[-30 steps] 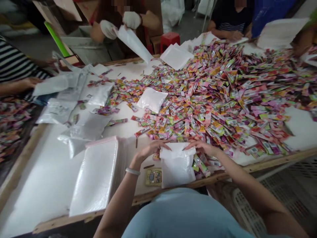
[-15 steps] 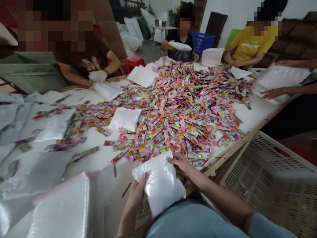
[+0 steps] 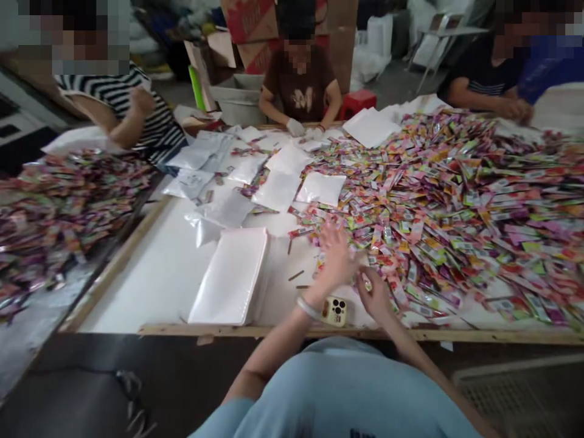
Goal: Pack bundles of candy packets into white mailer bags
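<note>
My left hand (image 3: pixel 336 258) reaches over the near edge of a heap of small colourful stick packets (image 3: pixel 424 201), fingers spread and slightly blurred. Close beside it, my right hand (image 3: pixel 375 295) has its fingers curled in at the packets. Whatever is between those fingers is too small to make out. Just below my left wrist, a pale yellow phone (image 3: pixel 335 311) lies on the white tabletop (image 3: pixel 137 267). Filled white bags, among them one pillow-shaped bag (image 3: pixel 320 188) and another bag (image 3: pixel 276 190), rest beyond my left hand.
A stack of flat white bags (image 3: pixel 230 277) lies to the left, near the wooden table edge (image 3: pixel 283 331). Co-workers sit across the table, one in a brown shirt (image 3: pixel 298 85). Another packet heap (image 3: pixel 73 219) covers a table at far left. A crate (image 3: pixel 520 389) stands at lower right.
The view has swung left. The filled white bag that both hands held has left them. Both hands are now at the packet heap, the left one with its fingers spread.
</note>
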`<move>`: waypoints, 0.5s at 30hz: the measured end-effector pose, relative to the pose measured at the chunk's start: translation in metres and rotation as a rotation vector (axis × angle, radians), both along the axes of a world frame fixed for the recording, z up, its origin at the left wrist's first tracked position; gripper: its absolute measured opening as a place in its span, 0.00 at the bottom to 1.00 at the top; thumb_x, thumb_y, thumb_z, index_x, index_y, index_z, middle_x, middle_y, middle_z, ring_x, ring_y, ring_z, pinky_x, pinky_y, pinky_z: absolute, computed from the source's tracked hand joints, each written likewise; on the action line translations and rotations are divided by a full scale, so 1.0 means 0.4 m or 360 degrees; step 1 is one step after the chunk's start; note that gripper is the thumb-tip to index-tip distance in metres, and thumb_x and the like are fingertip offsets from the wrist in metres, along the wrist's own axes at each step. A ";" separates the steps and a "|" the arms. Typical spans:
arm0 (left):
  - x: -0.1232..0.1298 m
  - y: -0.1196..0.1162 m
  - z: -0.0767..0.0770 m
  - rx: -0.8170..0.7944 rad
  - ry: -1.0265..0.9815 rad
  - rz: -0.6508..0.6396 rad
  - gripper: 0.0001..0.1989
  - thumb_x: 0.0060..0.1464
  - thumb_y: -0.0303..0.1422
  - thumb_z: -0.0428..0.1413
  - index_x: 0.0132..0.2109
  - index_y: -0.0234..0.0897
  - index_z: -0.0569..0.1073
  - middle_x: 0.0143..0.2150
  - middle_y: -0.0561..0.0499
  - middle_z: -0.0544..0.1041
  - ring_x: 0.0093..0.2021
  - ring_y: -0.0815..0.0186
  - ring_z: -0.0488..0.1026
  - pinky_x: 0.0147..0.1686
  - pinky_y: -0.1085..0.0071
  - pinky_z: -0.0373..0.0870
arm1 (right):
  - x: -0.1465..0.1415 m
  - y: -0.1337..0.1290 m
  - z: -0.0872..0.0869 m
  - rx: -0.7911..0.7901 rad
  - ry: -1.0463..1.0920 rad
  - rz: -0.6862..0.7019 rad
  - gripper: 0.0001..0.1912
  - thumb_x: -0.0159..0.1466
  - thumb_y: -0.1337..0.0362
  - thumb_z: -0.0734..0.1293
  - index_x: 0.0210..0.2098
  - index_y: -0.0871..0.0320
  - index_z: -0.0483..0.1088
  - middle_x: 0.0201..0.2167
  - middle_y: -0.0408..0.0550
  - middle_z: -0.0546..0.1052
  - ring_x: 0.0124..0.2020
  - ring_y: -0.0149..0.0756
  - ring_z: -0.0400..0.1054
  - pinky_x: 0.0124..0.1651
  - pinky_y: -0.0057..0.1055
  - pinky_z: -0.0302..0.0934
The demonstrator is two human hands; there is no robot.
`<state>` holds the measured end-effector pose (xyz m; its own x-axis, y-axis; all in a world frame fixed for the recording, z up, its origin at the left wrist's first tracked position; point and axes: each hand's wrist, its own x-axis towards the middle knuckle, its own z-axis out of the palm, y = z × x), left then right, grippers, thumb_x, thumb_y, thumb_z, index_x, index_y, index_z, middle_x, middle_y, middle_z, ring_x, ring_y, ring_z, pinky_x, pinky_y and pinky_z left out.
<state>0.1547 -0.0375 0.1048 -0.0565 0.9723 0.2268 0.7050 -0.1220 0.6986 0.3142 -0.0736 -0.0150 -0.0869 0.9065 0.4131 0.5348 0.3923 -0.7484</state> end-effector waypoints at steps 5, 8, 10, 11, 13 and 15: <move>0.074 -0.158 -0.122 -0.0162 0.0187 -0.0593 0.44 0.63 0.47 0.59 0.78 0.44 0.48 0.81 0.37 0.43 0.80 0.44 0.33 0.75 0.38 0.41 | -0.047 -0.084 -0.014 0.0143 -0.0306 0.0181 0.34 0.69 0.53 0.60 0.73 0.50 0.60 0.69 0.57 0.67 0.74 0.56 0.55 0.71 0.63 0.50; -0.040 -0.160 -0.151 -0.0231 0.0339 -0.0302 0.38 0.66 0.43 0.56 0.77 0.44 0.53 0.81 0.36 0.46 0.80 0.40 0.35 0.73 0.32 0.40 | 0.017 -0.076 -0.012 0.0019 -0.0731 0.0001 0.37 0.69 0.49 0.63 0.75 0.50 0.57 0.77 0.56 0.54 0.78 0.66 0.39 0.73 0.72 0.33; -0.113 -0.118 -0.172 -0.0328 0.0449 -0.0041 0.37 0.66 0.43 0.56 0.77 0.42 0.55 0.81 0.35 0.45 0.79 0.35 0.35 0.71 0.29 0.41 | 0.072 -0.055 -0.022 -0.0206 -0.1117 -0.0209 0.42 0.68 0.43 0.65 0.75 0.53 0.55 0.79 0.60 0.43 0.77 0.76 0.33 0.70 0.78 0.31; -0.138 -0.090 -0.186 -0.0361 0.0496 0.0037 0.38 0.66 0.44 0.57 0.77 0.42 0.54 0.81 0.35 0.44 0.79 0.32 0.34 0.70 0.27 0.42 | 0.095 -0.042 -0.030 -0.0346 -0.1274 -0.0291 0.44 0.67 0.41 0.65 0.76 0.54 0.54 0.80 0.61 0.40 0.77 0.79 0.32 0.69 0.78 0.32; -0.158 -0.035 -0.221 -0.0364 0.0583 0.0057 0.39 0.66 0.45 0.56 0.77 0.42 0.53 0.81 0.35 0.43 0.78 0.30 0.33 0.69 0.26 0.45 | 0.126 -0.014 -0.049 -0.0575 -0.1432 -0.0375 0.45 0.68 0.38 0.63 0.76 0.54 0.53 0.80 0.61 0.39 0.76 0.80 0.33 0.69 0.76 0.35; -0.154 0.010 -0.264 -0.0345 0.0675 0.0019 0.38 0.66 0.46 0.56 0.77 0.43 0.54 0.80 0.34 0.45 0.78 0.29 0.35 0.68 0.26 0.46 | 0.135 0.019 -0.067 -0.0682 -0.1474 -0.0433 0.44 0.69 0.38 0.61 0.77 0.51 0.52 0.80 0.59 0.40 0.76 0.78 0.35 0.70 0.73 0.38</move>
